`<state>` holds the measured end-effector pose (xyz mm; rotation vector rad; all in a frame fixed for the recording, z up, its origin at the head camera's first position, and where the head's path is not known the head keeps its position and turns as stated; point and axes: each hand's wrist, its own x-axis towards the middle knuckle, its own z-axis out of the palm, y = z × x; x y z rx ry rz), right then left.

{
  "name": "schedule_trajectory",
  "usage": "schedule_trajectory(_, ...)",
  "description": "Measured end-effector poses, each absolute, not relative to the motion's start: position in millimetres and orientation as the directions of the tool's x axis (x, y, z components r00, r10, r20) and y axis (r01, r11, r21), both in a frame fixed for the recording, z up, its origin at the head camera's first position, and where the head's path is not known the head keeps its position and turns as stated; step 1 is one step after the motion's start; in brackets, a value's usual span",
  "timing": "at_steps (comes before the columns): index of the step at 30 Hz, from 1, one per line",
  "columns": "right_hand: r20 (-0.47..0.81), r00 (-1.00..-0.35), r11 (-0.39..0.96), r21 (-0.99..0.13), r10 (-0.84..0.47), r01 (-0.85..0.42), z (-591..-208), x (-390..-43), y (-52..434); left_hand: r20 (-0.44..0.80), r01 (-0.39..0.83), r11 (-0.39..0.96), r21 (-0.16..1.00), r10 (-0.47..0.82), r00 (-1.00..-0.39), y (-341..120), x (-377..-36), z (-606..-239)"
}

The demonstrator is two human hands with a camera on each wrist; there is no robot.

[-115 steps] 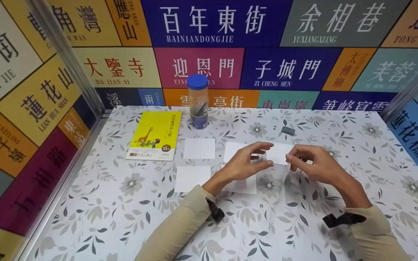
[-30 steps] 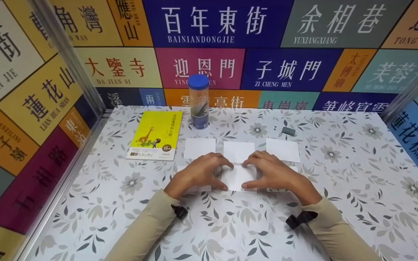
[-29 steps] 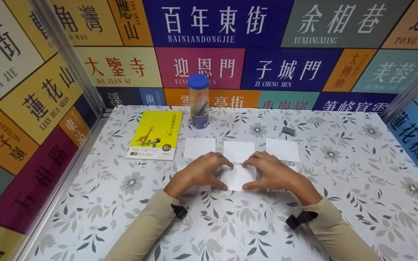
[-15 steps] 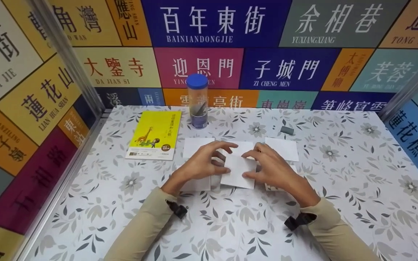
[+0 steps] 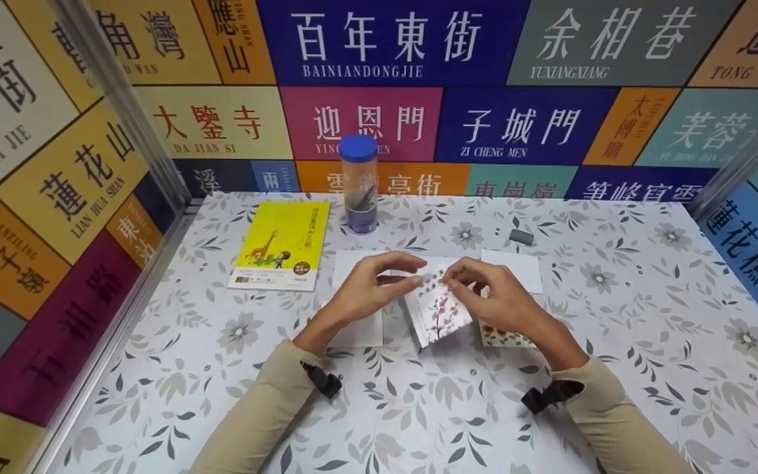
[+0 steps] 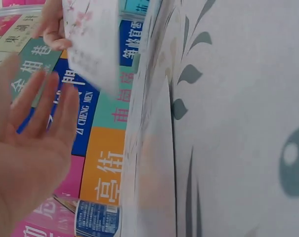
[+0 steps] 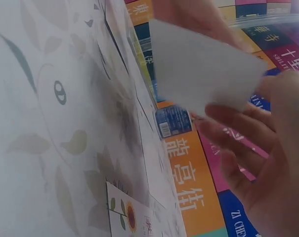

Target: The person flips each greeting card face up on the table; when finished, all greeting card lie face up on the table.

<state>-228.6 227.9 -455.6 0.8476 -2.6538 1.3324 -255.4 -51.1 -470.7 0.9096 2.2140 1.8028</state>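
Right now the desk [image 5: 221,368], with its grey leaf-and-flower covering, carries a yellow book [image 5: 281,245] at the far left, a clear tube with a blue cap [image 5: 359,184] standing upright behind it, and a small grey block [image 5: 522,237] lying well apart to the right. White square cards lie in rows across the middle: one [image 5: 346,263] just beside the book, another [image 5: 517,268] near the far right, and a third [image 5: 359,332] nearer the person. A card with a sunflower print [image 5: 504,337] lies face up, partly under the right wrist. Both hands meet above the middle of the rows, and between them the blossom card [image 5: 441,309] stands tilted, printed face toward the person, its lower corner close to or touching the desk; I cannot tell which. The left hand [image 5: 369,289] pinches the card's top edge with curled fingers, and the right hand [image 5: 494,299] has its grip clenched on the same upper edge from the other side. To my eye the card is being turned over, and doing that well means a light pinch at the edge, so the card does not bend, letting one hand lead the rotation, and lowering it flat into its own gap without nudging the neighbours.
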Motion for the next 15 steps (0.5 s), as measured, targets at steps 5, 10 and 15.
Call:
schedule_trajectory(5, 0.223, -0.82, 0.435, -0.758, -0.527, -0.486, -457.5, -227.4, 227.7, 0.247, 0.379, 0.155, 0.913, 0.53, -0.811, -49.8, -253.9, -471.0)
schedule_trajectory(10, 0.18, -0.832, 0.477, -0.748, -0.525, -0.462, -459.7, -229.4, 228.0, 0.217, 0.391, 0.2, 0.898, 0.572, -0.791, -48.8, -251.5, -469.7)
schedule_trajectory(15, 0.123, -0.859, 0.583, -0.685, -0.498, -0.436, -462.0, -231.1, 231.9, 0.18, 0.373, 0.276, 0.886, 0.537, -0.824, -47.5, -250.7, -470.3)
